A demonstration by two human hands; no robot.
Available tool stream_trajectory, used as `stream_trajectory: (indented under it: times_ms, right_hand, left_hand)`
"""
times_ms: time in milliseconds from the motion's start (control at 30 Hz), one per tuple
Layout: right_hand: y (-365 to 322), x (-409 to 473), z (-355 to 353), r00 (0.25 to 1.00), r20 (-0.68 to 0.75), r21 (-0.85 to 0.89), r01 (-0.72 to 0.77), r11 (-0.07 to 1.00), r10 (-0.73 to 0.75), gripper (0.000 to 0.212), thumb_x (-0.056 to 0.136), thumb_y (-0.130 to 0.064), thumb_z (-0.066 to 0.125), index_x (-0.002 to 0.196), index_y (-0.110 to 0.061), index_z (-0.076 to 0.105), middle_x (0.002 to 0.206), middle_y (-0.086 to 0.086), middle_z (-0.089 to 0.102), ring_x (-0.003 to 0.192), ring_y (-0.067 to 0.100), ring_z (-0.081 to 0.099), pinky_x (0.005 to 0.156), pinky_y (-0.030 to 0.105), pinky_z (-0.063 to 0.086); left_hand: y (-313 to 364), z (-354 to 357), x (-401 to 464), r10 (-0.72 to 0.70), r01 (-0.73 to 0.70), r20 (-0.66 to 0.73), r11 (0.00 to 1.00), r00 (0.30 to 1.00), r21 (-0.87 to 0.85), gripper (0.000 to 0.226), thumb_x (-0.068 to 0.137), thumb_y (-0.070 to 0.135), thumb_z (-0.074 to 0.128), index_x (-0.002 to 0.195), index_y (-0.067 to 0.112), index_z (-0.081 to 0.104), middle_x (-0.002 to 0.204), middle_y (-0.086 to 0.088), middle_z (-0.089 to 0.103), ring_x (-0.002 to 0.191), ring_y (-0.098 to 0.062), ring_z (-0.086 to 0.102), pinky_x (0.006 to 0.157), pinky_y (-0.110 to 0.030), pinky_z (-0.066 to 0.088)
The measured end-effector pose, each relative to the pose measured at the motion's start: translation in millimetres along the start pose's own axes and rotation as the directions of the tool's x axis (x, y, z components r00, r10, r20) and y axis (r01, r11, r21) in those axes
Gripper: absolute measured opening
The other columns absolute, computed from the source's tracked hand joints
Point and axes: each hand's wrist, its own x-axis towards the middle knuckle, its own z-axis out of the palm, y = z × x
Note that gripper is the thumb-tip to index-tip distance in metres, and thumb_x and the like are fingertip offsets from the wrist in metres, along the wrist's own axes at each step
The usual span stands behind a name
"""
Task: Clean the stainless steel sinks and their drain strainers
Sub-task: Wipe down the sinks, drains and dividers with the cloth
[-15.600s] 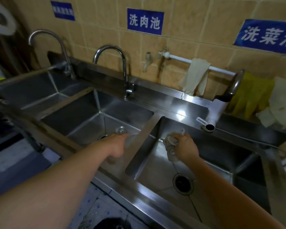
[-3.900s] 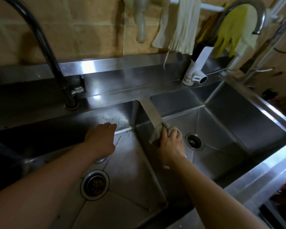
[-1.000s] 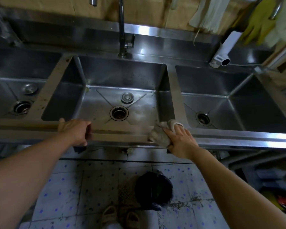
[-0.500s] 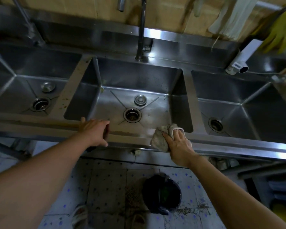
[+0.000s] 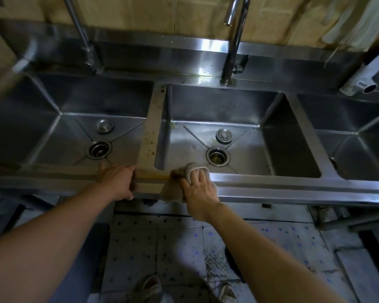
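Right hand [image 5: 199,187] plus rag [image 5: 177,185] has slid left along the front rim [image 5: 293,187] since half a second ago, from in front of the middle sink's drain to its front-left corner, close to the left hand [image 5: 118,180]. Right fingers curl over the beige rag, pressing it on the rim; part of the rag hangs over the rim's front edge. Left hand grasps the same rim just left of the rag, thumb under the front edge, fingers curled over the top, in line with the stained divider [image 5: 149,136]. Middle sink [image 5: 228,110] sits right behind the rag; its drain [image 5: 218,156] is open, with the strainer plug [image 5: 223,134] lying on the sink floor just behind it. Left sink [image 5: 74,101] left of the divider, same layout: drain [image 5: 99,149], plug [image 5: 105,126] behind it. Right sink [image 5: 359,119] partly in view at the frame edge. Gooseneck faucet [image 5: 232,42] rises behind the middle sink, white faucet body [image 5: 363,77] to its right. Speckled floor tiles [image 5: 153,241] below the rim.
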Motion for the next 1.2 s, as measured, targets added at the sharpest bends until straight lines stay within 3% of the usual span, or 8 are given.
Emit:
stream_trajectory:
  times_ms: [200, 333, 467, 667, 800, 967, 1100, 1200]
  right_hand:
    - [-40, 17, -6, 0.997, -0.044, 0.003, 0.065, 0.998, -0.065, 0.069, 0.086, -0.032, 0.054, 0.148, -0.026, 0.025, 0.149, 0.015, 0.019, 0.137, 0.041, 0.017, 0.116, 0.052, 0.016]
    - [-11, 4, -6, 0.998, -0.059, -0.001, 0.02, 1.0, -0.02, 0.073, 0.081, -0.029, 0.057, 0.147, -0.028, 0.026, 0.147, 0.012, 0.024, 0.136, 0.036, 0.02, 0.113, 0.048, 0.02]
    - [42, -23, -1, 0.992, -0.021, 0.018, -0.12, 0.993, 0.121, 0.077, 0.083, -0.043, 0.056, 0.149, -0.033, 0.017, 0.152, 0.009, 0.019, 0.14, 0.033, 0.016, 0.116, 0.049, 0.015]
    - [103, -54, 1, 0.96, 0.006, 0.029, -0.28, 0.96, 0.28, 0.079, 0.085, -0.048, 0.05, 0.151, -0.032, 0.012, 0.155, 0.009, 0.014, 0.143, 0.033, 0.012, 0.118, 0.048, 0.009]
    - [93, -48, 7, 0.954, 0.009, 0.032, -0.3, 0.953, 0.3, 0.082, 0.085, -0.047, 0.054, 0.152, -0.031, 0.009, 0.154, 0.01, 0.01, 0.142, 0.038, 0.01, 0.117, 0.05, 0.017]
    - [58, -30, 6, 0.977, 0.028, -0.019, -0.211, 0.977, 0.211, 0.087, 0.085, -0.039, 0.059, 0.152, -0.031, 0.005, 0.154, 0.01, 0.005, 0.142, 0.041, 0.006, 0.115, 0.051, 0.019]
    - [1, -1, 6, 0.993, 0.036, -0.008, -0.111, 0.994, 0.111, 0.085, 0.085, -0.034, 0.06, 0.152, -0.029, 0.007, 0.153, 0.013, 0.006, 0.141, 0.045, 0.004, 0.114, 0.053, 0.02]
    - [-41, 21, 4, 0.997, 0.046, 0.028, -0.058, 0.998, 0.057, 0.084, 0.085, -0.033, 0.059, 0.152, -0.029, 0.008, 0.153, 0.013, 0.004, 0.142, 0.046, 0.002, 0.113, 0.054, 0.021]
  left_hand:
    - [-3, -3, 3, 0.0, 0.0, -0.026, 1.0, 1.0, -0.023, 0.047, 0.067, 0.037, 0.077, 0.107, 0.029, 0.054, 0.113, 0.002, 0.06, 0.113, -0.023, 0.052, 0.102, -0.046, 0.026]
    - [-4, -2, 5, -0.005, 0.005, -0.009, 1.0, 1.0, -0.004, 0.065, 0.065, 0.043, 0.079, 0.122, 0.028, 0.051, 0.123, 0.003, 0.057, 0.12, -0.023, 0.049, 0.104, -0.047, 0.025]
    - [-3, 1, 6, -0.02, 0.019, -0.013, 1.0, 1.0, -0.024, 0.075, 0.064, 0.042, 0.081, 0.129, 0.027, 0.048, 0.127, 0.002, 0.057, 0.121, -0.022, 0.05, 0.102, -0.042, 0.03]
    - [-4, 0, 8, 0.009, -0.011, -0.04, 0.999, 0.999, -0.039, 0.057, 0.059, 0.042, 0.084, 0.106, 0.031, 0.052, 0.117, 0.003, 0.061, 0.112, -0.021, 0.054, 0.095, -0.038, 0.04]
    - [-5, 1, 7, 0.011, -0.013, -0.036, 0.998, 0.999, -0.062, 0.068, 0.061, 0.041, 0.084, 0.12, 0.026, 0.053, 0.12, 0.002, 0.059, 0.114, -0.022, 0.053, 0.098, -0.038, 0.038]
    - [-8, 2, 8, 0.009, -0.011, -0.065, 1.0, 0.998, -0.028, 0.05, 0.058, 0.047, 0.083, 0.095, 0.032, 0.052, 0.108, 0.007, 0.062, 0.106, -0.02, 0.055, 0.086, -0.038, 0.033]
    - [-15, 12, 15, 0.036, -0.039, -0.067, 0.998, 0.997, -0.041, 0.076, 0.058, 0.053, 0.081, 0.124, 0.03, 0.051, 0.124, 0.004, 0.057, 0.119, -0.022, 0.049, 0.097, -0.043, 0.031]
    - [-28, 18, 16, 0.103, -0.108, -0.062, 0.99, 0.993, -0.092, 0.104, 0.058, 0.054, 0.08, 0.145, 0.028, 0.029, 0.145, 0.002, 0.041, 0.132, -0.023, 0.039, 0.105, -0.045, 0.026]
